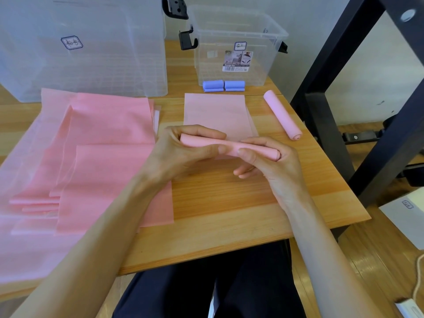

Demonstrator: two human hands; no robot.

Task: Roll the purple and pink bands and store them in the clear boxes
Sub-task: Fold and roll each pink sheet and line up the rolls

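Both forearms reach in from the near edge of the table (229, 203) and meet at a half-rolled pink band (206, 141). The left hand (183, 154) curls fingers and thumb round its left end; the right hand (270, 161) pinches its right end, palm turned inward. The band's flat tail (218, 111) runs toward the small box (236, 53). A finished pink roll (282, 115) lies right, near the edge; purple rolls (223, 85) touch the box. Pink sheets (91, 157) cover the left side beneath the big box (91, 53). Bare wood shows under the wrists.

- I see a pink band (220, 115), half rolled, flat part lying on the table.
- Finished pink roll (282, 118) lies right.
- Purple rolls (223, 85) touch the small box (236, 47).
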